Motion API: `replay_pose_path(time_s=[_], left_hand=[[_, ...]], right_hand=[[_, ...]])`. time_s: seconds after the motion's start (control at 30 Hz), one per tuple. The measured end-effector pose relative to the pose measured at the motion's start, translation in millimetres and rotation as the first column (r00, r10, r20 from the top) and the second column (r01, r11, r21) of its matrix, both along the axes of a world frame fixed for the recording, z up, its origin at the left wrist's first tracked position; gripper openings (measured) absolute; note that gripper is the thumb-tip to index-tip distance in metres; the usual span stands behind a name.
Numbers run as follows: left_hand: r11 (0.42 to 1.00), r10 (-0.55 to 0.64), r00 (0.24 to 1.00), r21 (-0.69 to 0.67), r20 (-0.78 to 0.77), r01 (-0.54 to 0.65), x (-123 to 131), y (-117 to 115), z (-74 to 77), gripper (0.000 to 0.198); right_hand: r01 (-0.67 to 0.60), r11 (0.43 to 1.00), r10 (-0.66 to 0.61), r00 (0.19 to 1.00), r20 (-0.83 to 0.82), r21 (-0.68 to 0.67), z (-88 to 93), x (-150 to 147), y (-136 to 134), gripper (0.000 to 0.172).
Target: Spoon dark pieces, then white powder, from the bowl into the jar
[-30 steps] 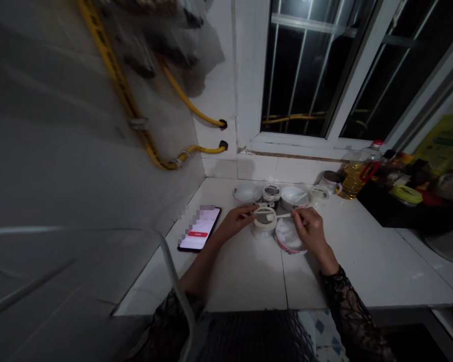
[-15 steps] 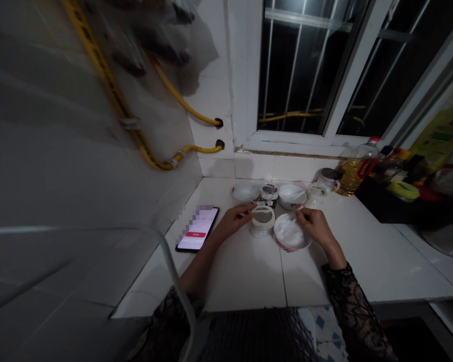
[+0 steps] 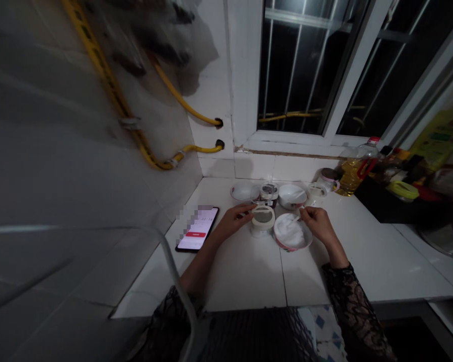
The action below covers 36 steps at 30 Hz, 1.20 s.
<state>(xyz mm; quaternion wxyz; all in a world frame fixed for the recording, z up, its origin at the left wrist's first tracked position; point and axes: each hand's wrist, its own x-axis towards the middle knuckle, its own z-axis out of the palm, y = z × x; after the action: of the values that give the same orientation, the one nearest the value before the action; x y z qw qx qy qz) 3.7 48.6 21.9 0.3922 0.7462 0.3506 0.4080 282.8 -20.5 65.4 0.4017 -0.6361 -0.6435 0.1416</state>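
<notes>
My left hand (image 3: pixel 238 217) grips the rim of a small white-lidded jar (image 3: pixel 263 229) from its left side, thumb and fingers at the edge. Between the closed fingers of my right hand (image 3: pixel 317 221) is a small white spoon (image 3: pixel 296 218), its tip over the bowl. Directly below sits a white bowl (image 3: pixel 291 248) with a pink pattern, holding white powder (image 3: pixel 287 230). Behind these stand a second white bowl (image 3: pixel 290 201) with a pale spoon resting in it, a dark-labelled jar (image 3: pixel 269 192) and a shallow white dish (image 3: pixel 242 192).
A lit phone (image 3: pixel 198 230) lies left of my left arm. At the back right are a clear jar (image 3: pixel 317 192), a pink-handled mug (image 3: pixel 329 178), an oil bottle (image 3: pixel 353 173) and a black box (image 3: pixel 379 203) of condiments. A pale bent tube (image 3: pixel 175 274) crosses the near left.
My right hand has shifted slightly to the right, and the spoon shows more clearly at the bowl's far side. My left hand stays at the jar.
</notes>
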Motion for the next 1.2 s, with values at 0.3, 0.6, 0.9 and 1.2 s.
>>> replay_pose_path(time_s=[0.3, 0.6, 0.9, 1.2], left_hand=[[1.000, 0.001, 1.000, 0.005, -0.002, -0.001, 0, 1, -0.8, 0.044], [1.000, 0.012, 1.000, 0.018, -0.003, -0.012, 1, 1, -0.1, 0.044], [1.000, 0.012, 1.000, 0.008, 0.004, -0.012, 0, 0, 0.8, 0.044], [1.000, -0.004, 1.000, 0.011, 0.009, 0.004, 0, 1, -1.0, 0.044]], right_hand=[[0.024, 1.000, -0.025, 0.980, 0.198, 0.010, -6.4, 3, 2, 0.040], [-0.016, 1.000, 0.017, 0.995, 0.094, -0.016, -11.9, 0, 6, 0.042], [0.009, 0.999, -0.011, 0.998, -0.063, -0.034, -4.8, 4, 4, 0.042], [0.067, 0.996, -0.074, 0.985, -0.155, -0.052, -5.7, 9, 8, 0.044]])
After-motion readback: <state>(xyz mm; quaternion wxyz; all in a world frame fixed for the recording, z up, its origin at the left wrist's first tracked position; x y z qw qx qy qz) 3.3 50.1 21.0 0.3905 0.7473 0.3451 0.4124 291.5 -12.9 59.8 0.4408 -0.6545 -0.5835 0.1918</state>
